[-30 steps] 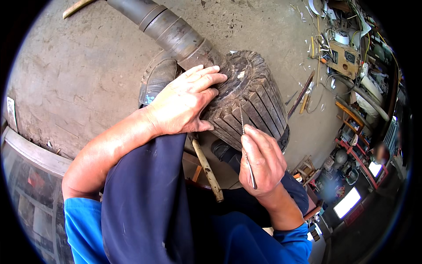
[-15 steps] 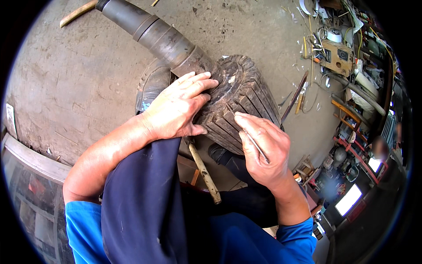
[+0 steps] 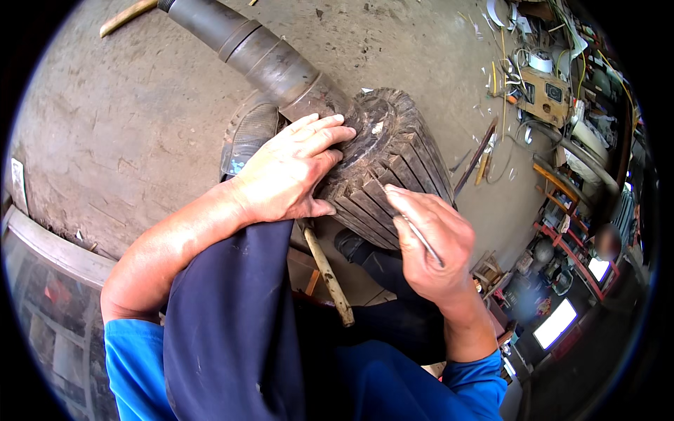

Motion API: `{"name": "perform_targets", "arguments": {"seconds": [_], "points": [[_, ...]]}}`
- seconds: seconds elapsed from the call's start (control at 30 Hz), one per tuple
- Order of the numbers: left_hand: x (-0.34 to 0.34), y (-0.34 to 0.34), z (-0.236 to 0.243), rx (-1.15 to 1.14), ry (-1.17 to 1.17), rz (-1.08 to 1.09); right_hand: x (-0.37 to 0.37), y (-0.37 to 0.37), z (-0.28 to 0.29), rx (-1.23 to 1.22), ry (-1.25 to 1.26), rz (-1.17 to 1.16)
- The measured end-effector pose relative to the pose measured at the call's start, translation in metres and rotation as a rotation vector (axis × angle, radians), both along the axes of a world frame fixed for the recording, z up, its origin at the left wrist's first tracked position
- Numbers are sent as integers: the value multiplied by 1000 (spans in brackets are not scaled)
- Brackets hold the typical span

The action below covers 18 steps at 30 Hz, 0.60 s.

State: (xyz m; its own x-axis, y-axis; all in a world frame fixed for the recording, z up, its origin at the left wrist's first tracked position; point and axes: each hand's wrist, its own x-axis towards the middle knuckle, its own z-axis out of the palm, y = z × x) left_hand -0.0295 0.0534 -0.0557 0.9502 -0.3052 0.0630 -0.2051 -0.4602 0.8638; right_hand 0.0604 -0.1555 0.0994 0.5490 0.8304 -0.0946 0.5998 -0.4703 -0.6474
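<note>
A dirty cylinder with lengthwise slots (image 3: 415, 160), like a motor rotor, lies tilted before me, a stepped steel shaft (image 3: 281, 70) running from its end face to the far left. My left hand (image 3: 289, 170) rests on the near side of that face by the shaft, fingers stretched and thumb apart on the slotted rim. Pinched in my right hand (image 3: 441, 242) is a thin metal rod (image 3: 424, 242). Its narrow far end reaches the slots near the cylinder's edge; whether the tip sits inside a slot is too small to tell.
A wooden handle (image 3: 327, 274) slants below the cylinder, its upper end hidden. My shoe (image 3: 246, 137) stands beside the shaft. Another wooden stick (image 3: 128, 17) lies at the far left. Cables, a wooden box (image 3: 544, 95) and mixed clutter line the right side.
My right hand has drawn back a little to the right and towards me with the rod, baring more of its far end. My left hand stays on the cylinder. The whole view has shifted slightly.
</note>
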Motion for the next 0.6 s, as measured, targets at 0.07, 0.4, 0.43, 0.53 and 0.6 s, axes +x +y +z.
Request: {"name": "perform_targets", "arguments": {"seconds": [0.07, 0.4, 0.43, 0.53, 0.6], "points": [[1, 0, 1, 3, -2, 3, -2, 5, -4, 3, -50, 36], [1, 1, 2, 14, -13, 0, -28, -10, -11, 63, -149, -51], [1, 0, 2, 11, -13, -1, -32, -16, -8, 62, -148, -69], [2, -1, -2, -2, -22, 2, -36, -30, 2, 50, -104, -125], [2, -2, 1, -4, 2, 7, -34, -37, 5, 32, -62, -166]]}}
